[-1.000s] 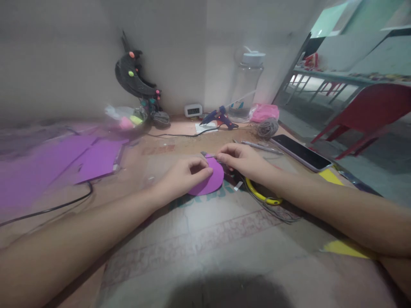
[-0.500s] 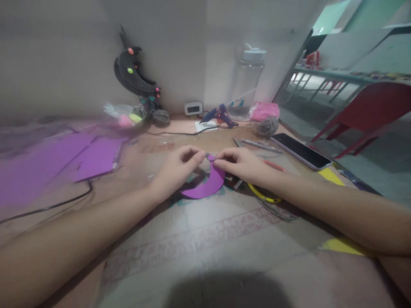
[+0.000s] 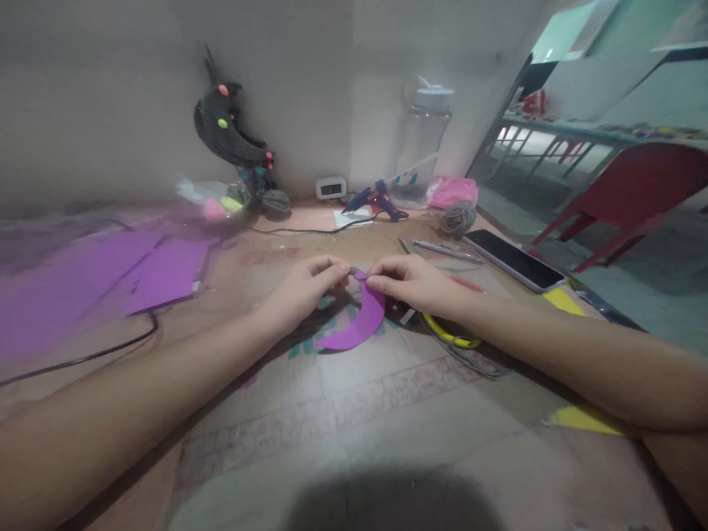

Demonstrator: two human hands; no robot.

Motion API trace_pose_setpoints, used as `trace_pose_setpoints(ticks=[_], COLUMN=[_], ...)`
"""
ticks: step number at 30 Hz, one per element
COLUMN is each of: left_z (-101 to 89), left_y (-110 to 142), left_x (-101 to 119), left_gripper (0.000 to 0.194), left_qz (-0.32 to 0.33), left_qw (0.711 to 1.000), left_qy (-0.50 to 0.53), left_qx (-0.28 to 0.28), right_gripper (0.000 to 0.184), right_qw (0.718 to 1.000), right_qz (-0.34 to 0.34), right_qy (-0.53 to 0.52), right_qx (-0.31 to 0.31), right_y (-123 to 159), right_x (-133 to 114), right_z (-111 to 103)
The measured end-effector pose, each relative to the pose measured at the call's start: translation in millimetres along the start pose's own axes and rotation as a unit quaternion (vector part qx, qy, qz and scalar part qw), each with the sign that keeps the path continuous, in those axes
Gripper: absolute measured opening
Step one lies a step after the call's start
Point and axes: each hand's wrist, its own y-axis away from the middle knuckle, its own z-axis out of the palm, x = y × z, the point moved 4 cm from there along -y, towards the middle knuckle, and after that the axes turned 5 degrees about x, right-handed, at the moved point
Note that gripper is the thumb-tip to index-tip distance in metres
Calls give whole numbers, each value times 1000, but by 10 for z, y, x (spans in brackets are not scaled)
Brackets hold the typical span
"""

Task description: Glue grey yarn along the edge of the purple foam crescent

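A purple paper crescent (image 3: 368, 322) hangs just above the table, its curve to the right and one point toward the lower left. At its upper tip my right hand (image 3: 414, 282) pinches it between thumb and fingers. My left hand (image 3: 310, 289) is closed in a pinch beside that tip, on a short grey piece (image 3: 352, 271) that looks like yarn and meets the paper there. Close to my right hand lie yellow-handled scissors (image 3: 450, 333), partly hidden by the wrist, and loose grey yarn (image 3: 479, 366).
Behind my hands are a blue glue gun (image 3: 376, 201), a small digital clock (image 3: 330, 188), a clear bottle (image 3: 423, 147) and a ball of grey yarn (image 3: 458, 218). A phone (image 3: 512, 259) and a pen (image 3: 448, 251) lie right. Purple sheets (image 3: 166, 276) and a black cord (image 3: 88, 360) lie left.
My left hand has gone from the paper's inner side up to its upper tip, uncovering the crescent shape. The crescent now hangs from my right hand's pinch, which has barely moved.
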Motion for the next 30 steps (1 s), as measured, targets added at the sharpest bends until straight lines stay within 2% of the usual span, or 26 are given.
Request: trace_pose_setpoints(ticks=[4,9,12,18,30], left_z=[-1,-19,-24,-16,8], left_y=[-8,-13,-16,-9,5], left_x=[-20,-57,-73,-82,-81], left_gripper=[26,25,25,25,23], left_qz=[-20,-33,-36,-32,-30], left_qw=[1000,999,999,999,999], left_qy=[20,-2,-18,-27,-32], left_qx=[0,11,13,8,-17], right_gripper=[22,25,19,16,18], right_qw=[999,990,982,975,973], right_qz=[-40,-116,-138,-132,-116], right_qy=[-5,32,64,86,114], right_qx=[18,77,116,156,162], right_y=[-10,-13,-14,18,2], right_x=[-13,-39,-53,-99,-118], right_z=[-5,-61,-108,-143,-149])
